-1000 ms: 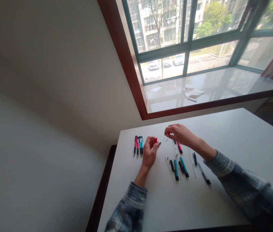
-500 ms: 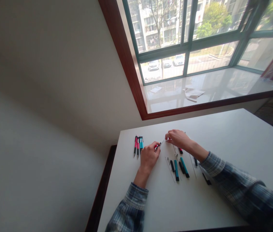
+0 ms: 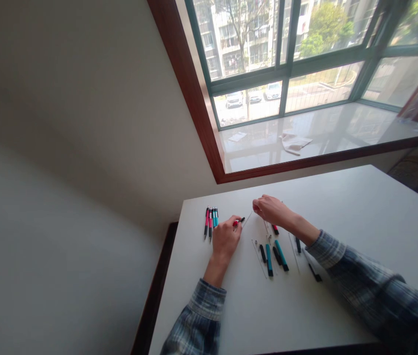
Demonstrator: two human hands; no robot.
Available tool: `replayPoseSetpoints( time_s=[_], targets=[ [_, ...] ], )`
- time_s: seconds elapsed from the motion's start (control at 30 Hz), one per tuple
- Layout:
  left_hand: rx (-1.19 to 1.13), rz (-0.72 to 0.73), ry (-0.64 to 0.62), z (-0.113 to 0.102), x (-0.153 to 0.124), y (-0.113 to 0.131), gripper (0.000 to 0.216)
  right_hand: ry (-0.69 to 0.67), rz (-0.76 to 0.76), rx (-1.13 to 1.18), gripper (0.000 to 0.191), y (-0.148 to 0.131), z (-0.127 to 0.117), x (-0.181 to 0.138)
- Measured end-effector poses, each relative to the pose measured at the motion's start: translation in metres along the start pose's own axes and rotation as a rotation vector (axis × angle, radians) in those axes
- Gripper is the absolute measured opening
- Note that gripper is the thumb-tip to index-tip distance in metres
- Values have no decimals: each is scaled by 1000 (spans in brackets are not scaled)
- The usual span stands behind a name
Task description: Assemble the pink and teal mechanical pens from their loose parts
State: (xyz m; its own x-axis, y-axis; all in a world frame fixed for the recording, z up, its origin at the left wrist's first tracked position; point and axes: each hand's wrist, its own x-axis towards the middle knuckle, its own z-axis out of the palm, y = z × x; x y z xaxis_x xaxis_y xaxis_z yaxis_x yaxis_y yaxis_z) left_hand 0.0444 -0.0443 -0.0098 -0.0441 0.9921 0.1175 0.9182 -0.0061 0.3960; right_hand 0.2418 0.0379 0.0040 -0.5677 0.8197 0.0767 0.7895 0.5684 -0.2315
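My left hand point(image 3: 226, 236) is closed around a red pen barrel point(image 3: 236, 223) with a black end that points up and right. A thin pale refill point(image 3: 248, 219) slants between my two hands, just past the barrel's end. My right hand point(image 3: 266, 207) is closed in a pinch by the refill's upper end; what its fingertips hold is too small to make out. Below my hands lie loose pen parts: teal barrels point(image 3: 269, 260), black grips point(image 3: 262, 253) and thin refills point(image 3: 259, 260). A red barrel point(image 3: 275, 230) lies partly below my right wrist.
Several whole pens point(image 3: 210, 219), red and teal, stand in a row left of my left hand on the white table point(image 3: 371, 222). More black parts point(image 3: 314, 273) lie by my right sleeve. A cloth point(image 3: 294, 143) rests on the window sill behind.
My right hand has lifted slightly and its fingers have curled in, off the refill's end. In my left hand the barrel has tilted, so more of its red and black shows.
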Motion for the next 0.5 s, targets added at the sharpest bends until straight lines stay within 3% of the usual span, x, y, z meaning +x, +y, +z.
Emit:
replayPoseSetpoints(
  time_s=[0.27, 0.5],
  targets=[
    [125, -3, -93, 5, 1, -3, 25, 72, -31, 107, 19, 6, -12, 3],
    [181, -25, -90, 8, 3, -4, 27, 76, -51, 123, 16, 11, -21, 1]
  ],
)
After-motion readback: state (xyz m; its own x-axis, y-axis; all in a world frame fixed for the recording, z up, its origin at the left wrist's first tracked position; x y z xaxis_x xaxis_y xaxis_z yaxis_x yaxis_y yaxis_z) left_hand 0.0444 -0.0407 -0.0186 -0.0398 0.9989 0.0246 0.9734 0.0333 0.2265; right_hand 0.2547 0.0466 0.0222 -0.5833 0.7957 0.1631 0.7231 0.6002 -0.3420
